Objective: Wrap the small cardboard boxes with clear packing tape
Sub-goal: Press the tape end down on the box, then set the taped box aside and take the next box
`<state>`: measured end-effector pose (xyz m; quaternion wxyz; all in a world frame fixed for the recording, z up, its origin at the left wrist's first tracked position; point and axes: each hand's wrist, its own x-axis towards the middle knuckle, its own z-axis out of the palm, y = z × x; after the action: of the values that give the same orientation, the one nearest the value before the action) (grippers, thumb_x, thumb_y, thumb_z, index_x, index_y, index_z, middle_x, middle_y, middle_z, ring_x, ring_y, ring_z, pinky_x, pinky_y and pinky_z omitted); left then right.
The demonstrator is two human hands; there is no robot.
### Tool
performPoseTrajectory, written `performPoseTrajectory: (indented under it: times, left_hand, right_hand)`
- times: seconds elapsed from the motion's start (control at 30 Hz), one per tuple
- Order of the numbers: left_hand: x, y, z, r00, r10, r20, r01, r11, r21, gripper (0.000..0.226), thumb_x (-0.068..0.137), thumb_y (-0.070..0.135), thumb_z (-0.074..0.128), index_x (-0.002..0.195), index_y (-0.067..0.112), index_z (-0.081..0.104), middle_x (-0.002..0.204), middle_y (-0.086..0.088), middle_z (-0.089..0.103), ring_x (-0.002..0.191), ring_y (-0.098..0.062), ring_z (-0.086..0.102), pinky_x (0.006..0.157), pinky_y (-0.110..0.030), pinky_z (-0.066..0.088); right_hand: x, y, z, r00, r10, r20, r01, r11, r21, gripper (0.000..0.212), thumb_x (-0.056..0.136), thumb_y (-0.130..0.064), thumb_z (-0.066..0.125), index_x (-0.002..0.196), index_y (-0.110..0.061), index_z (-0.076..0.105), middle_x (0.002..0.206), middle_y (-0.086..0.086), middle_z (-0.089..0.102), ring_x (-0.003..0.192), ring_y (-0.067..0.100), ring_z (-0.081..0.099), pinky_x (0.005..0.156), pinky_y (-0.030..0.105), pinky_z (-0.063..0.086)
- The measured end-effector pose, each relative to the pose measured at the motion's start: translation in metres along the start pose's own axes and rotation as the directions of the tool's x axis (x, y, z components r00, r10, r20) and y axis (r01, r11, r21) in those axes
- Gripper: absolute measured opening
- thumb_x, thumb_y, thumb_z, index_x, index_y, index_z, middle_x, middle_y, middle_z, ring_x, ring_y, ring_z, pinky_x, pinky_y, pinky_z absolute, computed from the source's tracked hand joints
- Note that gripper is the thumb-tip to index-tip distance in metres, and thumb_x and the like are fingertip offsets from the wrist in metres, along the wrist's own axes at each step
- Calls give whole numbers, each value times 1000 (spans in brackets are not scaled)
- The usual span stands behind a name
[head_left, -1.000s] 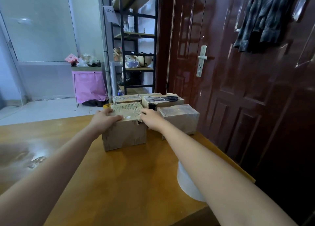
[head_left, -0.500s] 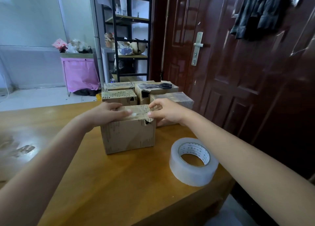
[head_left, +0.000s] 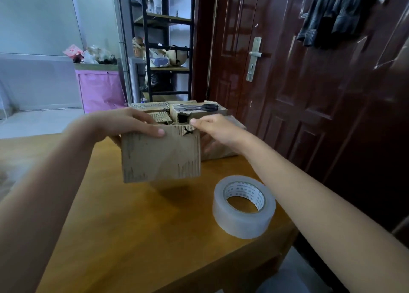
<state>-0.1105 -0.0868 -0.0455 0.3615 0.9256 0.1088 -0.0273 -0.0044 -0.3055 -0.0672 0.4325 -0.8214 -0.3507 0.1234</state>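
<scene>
While both hands grip it, the nearest cardboard box hangs clear of the wood, a shadow beneath it.

Held box: small cardboard box (head_left: 161,155), worn brown, its near face toward the camera, raised above the tabletop (head_left: 115,237) and slightly tilted.
Left grip: left hand (head_left: 124,127) lies over the top left edge of the held box, thumb pressed on the near face, fingers curled over the top.
Right grip: right hand (head_left: 218,130) holds the right side of the same box, thumb at the upper right corner, fingers wrapped round the side and mostly hidden behind it.
Tape: roll of clear packing tape (head_left: 244,206) lies flat on the tabletop, hole upward, near the right edge, below and to the right of the held box, apart from it.
Other boxes: cluster of cardboard boxes (head_left: 152,109) sits at the far end of the tabletop, behind the hands; how many cannot be told.
Scissors: black-handled scissors (head_left: 203,107) lie on top of one rear box.
Backdrop: dark red door (head_left: 309,82) with a metal handle stands to the right; a black shelf rack (head_left: 163,49) and a pink bin (head_left: 99,89) stand beyond the tabletop.
</scene>
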Motion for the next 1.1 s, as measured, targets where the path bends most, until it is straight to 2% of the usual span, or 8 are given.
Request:
performPoseTrajectory:
  times: [0.07, 0.23, 0.37, 0.43, 0.6, 0.73, 0.97, 1.1]
  left_hand:
    - [5, -2, 4, 994, -78, 79, 73, 996, 55, 113, 7, 89, 69, 104, 31, 68, 103, -2, 68, 90, -22, 69, 65, -37, 59]
    - [19, -24, 28, 986, -161, 48, 158, 985, 72, 117, 8, 97, 58, 98, 23, 71, 95, -2, 72, 85, -19, 70, 69, -35, 58]
    - [25, -19, 40, 982, 39, -186, -12, 990, 142, 48, 78, 58, 68, 109, 22, 71, 108, -1, 69, 91, -16, 63, 75, -30, 49]
    - [28, -13, 47, 948, 140, -285, -93, 981, 171, 31, 89, 43, 64, 110, 20, 70, 108, 0, 68, 94, -16, 62, 74, -30, 47]
    - [29, 12, 67, 926, 235, -296, -187, 966, 181, 32, 90, 46, 61, 105, 19, 71, 100, 2, 69, 95, -16, 63, 82, -35, 50]
    - [32, 22, 72, 928, 258, -267, -219, 961, 167, 31, 91, 45, 60, 104, 20, 71, 99, 1, 69, 94, -17, 63, 84, -35, 51]
    - [30, 16, 66, 931, 248, -269, -226, 968, 112, 30, 91, 45, 59, 103, 21, 72, 98, 3, 69, 93, -14, 63, 83, -35, 50]
    - [30, 14, 65, 935, 241, -261, -223, 970, 99, 32, 91, 46, 60, 104, 19, 72, 100, 3, 69, 94, -14, 62, 81, -32, 48]
  right_hand:
    - [4, 10, 9, 997, 63, 37, -62, 998, -33, 53, 101, -44, 45, 117, 5, 61, 118, 19, 66, 100, 31, 67, 85, 45, 57]
    - [-1, 31, 14, 990, 106, 88, -95, 989, -117, 32, 104, -37, 41, 109, -14, 64, 94, 1, 66, 71, 9, 61, 53, 17, 49]
    - [-10, 43, 3, 999, 42, 13, -40, 988, -147, 29, 102, -29, 45, 123, -17, 62, 100, 1, 67, 79, 14, 66, 68, 27, 55]
    - [-21, 50, -5, 1000, -22, 3, 22, 963, -269, 26, 101, -27, 48, 118, -18, 65, 102, 1, 70, 84, 15, 67, 77, 30, 54]
    - [-47, 69, -3, 962, 150, 226, 13, 807, -590, 54, 100, -52, 38, 83, -6, 62, 80, 6, 61, 74, 20, 58, 70, 38, 46]
    - [-53, 61, 2, 956, 85, 279, 55, 887, -458, 52, 100, -49, 39, 61, -15, 38, 60, -1, 33, 55, 13, 34, 61, 33, 29]
    - [-55, 54, 12, 930, 45, 364, 132, 885, -447, 39, 96, -43, 55, 70, -14, 55, 65, -1, 48, 60, 15, 46, 59, 36, 36]
    - [-55, 52, 15, 930, 84, 358, 97, 882, -461, 23, 93, -42, 60, 96, -20, 67, 95, -1, 67, 87, 13, 62, 75, 34, 52]
